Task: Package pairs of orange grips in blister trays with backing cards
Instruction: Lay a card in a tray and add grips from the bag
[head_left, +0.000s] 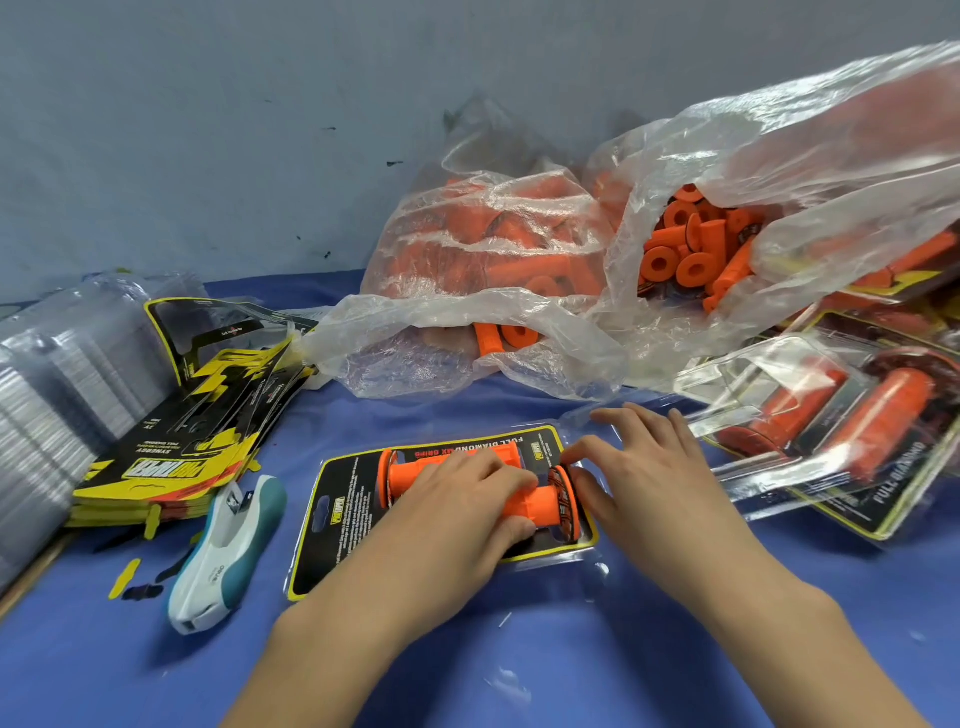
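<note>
Orange grips (524, 501), two of them, sit in a blister tray (582, 566) over a backing card (332, 525) mid-worktop (571, 665), and honestly I can barely see them. My left hand (457, 514) is curled over both, grasping them, and my right hand (644, 478) pinches the flanged end. Two clear bags (498, 291) of loose grips crowd behind, too many to count. Card stack (171, 431) and stapler (228, 551) sit left, finished packs (841, 431) right, cut off by the edge.
</note>
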